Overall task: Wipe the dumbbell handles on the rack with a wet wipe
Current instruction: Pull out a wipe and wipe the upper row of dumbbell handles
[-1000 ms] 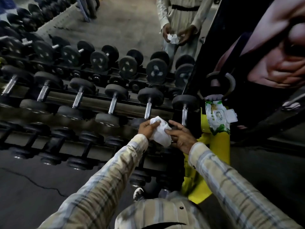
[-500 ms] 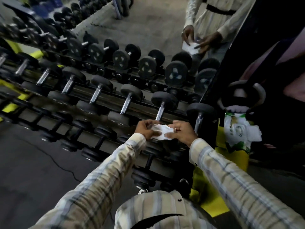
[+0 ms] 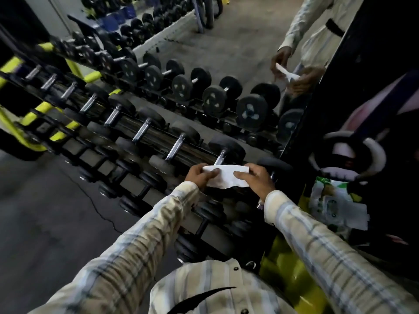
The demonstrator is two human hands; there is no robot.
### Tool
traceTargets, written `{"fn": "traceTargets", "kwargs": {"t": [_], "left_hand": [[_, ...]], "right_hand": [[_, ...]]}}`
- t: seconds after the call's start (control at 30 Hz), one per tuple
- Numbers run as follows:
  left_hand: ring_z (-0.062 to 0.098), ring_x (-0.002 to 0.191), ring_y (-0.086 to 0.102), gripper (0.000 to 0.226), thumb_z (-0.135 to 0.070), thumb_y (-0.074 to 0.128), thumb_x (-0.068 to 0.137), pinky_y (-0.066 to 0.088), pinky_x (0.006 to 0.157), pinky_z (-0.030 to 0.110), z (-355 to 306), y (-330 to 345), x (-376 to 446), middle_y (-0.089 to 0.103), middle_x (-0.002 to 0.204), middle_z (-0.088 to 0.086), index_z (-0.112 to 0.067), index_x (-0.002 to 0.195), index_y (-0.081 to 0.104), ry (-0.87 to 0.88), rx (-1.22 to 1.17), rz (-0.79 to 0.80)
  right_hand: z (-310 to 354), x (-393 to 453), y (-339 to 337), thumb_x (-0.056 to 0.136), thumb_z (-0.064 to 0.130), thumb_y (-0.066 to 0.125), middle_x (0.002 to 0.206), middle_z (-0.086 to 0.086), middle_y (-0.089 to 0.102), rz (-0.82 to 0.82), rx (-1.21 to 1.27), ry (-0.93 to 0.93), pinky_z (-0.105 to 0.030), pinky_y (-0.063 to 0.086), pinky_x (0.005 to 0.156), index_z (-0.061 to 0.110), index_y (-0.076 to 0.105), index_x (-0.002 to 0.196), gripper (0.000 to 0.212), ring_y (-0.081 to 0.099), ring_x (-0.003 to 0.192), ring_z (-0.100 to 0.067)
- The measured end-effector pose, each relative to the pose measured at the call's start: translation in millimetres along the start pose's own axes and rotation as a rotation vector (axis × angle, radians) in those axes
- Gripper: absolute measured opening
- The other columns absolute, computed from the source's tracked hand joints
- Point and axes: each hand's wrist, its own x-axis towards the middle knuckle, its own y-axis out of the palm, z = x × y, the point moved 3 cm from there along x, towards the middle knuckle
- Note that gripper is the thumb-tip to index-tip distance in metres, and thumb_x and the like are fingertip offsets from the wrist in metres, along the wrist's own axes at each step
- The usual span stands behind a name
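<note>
A second ago the wet wipe (image 3: 226,176) hung bunched between the hands; now it is pulled out flat, the left hand (image 3: 199,176) pinching its left edge and the right hand (image 3: 255,180) its right, fingers clamped on it. It sits just in front of the nearest chrome dumbbell handle (image 3: 219,160) on the rack (image 3: 145,132). The wipe looks ready for use, and no handle is being wiped yet.

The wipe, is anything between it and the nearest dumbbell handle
Nothing visible. Left hand and right hand hold the wipe stretched just in front of the nearest chrome handle, with no object between.
</note>
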Motion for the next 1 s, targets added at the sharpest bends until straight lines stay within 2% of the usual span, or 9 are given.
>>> {"fn": "traceTargets", "kwargs": {"t": [0.1,0.23,0.37,0.47,0.53,0.63,0.73,0.87,1.0], "left_hand": [[0.018,0.070,0.055,0.026,-0.019,0.087,0.074,0.047,0.064,0.029,4,9,-9,0.059,0.072,0.004,-0.015,0.076,0.062,0.016,-0.047,-0.021],[0.011,0.064,0.057,0.033,0.002,0.089,0.066,0.052,0.057,0.023,8,13,-14,0.063,0.072,0.000,-0.012,0.081,0.063,0.046,0.020,-0.063],[0.004,0.061,0.052,0.026,-0.004,0.083,0.074,0.041,0.053,0.008,0,23,-21,0.059,0.070,-0.003,-0.013,0.082,0.061,0.182,0.258,-0.166],[0.015,0.064,0.053,0.021,-0.025,0.073,0.065,0.046,0.061,0.023,-2,31,-27,0.060,0.071,0.003,-0.017,0.074,0.056,0.310,0.357,-0.216],[0.020,0.074,0.062,0.018,-0.023,0.076,0.069,0.051,0.070,0.029,0,37,-32,0.064,0.083,0.003,-0.014,0.082,0.067,0.356,0.364,-0.163],[0.008,0.076,0.061,0.026,-0.022,0.075,0.073,0.050,0.072,0.023,-5,43,-43,0.065,0.093,-0.005,-0.013,0.097,0.076,0.415,0.299,-0.013],[-0.002,0.079,0.062,0.046,-0.019,0.063,0.069,0.053,0.075,0.020,0,42,-46,0.070,0.099,-0.004,-0.010,0.113,0.073,0.433,0.168,0.070],[0.023,0.106,0.067,0.047,-0.024,0.062,0.074,0.055,0.092,0.047,25,36,-46,0.070,0.113,0.005,-0.009,0.118,0.065,0.550,0.152,0.019],[0.034,0.125,0.056,0.074,-0.049,0.058,0.082,0.044,0.109,0.039,57,50,-56,0.059,0.135,0.019,0.001,0.138,0.053,0.504,0.386,0.028]], "right_hand": [[-8,0,0,0.086,0.013,0.077,0.103,-0.020,0.074,0.027,0.172,0.064,-0.045,0.061,0.077,0.002,0.068,0.105,0.024,0.072,0.091,-0.031],[-10,-4,1,0.084,0.013,0.080,0.099,-0.020,0.073,-0.068,0.127,0.098,-0.041,0.063,0.061,0.006,0.066,0.095,0.019,0.073,0.079,-0.026],[-5,0,7,0.073,0.026,0.086,0.081,0.002,0.075,-0.121,-0.012,0.024,-0.037,0.057,0.077,0.020,0.070,0.080,0.018,0.070,0.077,-0.016],[1,-6,18,0.081,0.018,0.078,0.087,-0.009,0.075,-0.099,0.292,0.170,-0.051,0.059,0.090,0.017,0.075,0.083,0.004,0.069,0.081,-0.025],[5,-10,23,0.090,0.016,0.071,0.098,-0.018,0.074,-0.083,0.484,0.246,-0.053,0.055,0.093,0.008,0.075,0.099,0.013,0.070,0.090,-0.033],[8,-19,26,0.092,0.032,0.071,0.108,-0.020,0.074,-0.015,0.570,0.239,-0.046,0.057,0.093,0.005,0.075,0.110,0.032,0.072,0.100,-0.035],[3,-27,27,0.091,0.020,0.072,0.110,-0.021,0.074,-0.030,0.530,0.214,-0.052,0.054,0.097,0.006,0.075,0.111,0.024,0.070,0.106,-0.040],[-13,-37,14,0.093,0.009,0.068,0.116,-0.030,0.069,-0.280,0.481,0.301,-0.058,0.054,0.093,0.003,0.072,0.107,0.016,0.068,0.100,-0.043],[-32,-51,-8,0.092,0.006,0.070,0.109,-0.026,0.072,-0.427,0.375,0.306,-0.059,0.055,0.092,0.010,0.073,0.098,0.008,0.070,0.101,-0.044]]}}
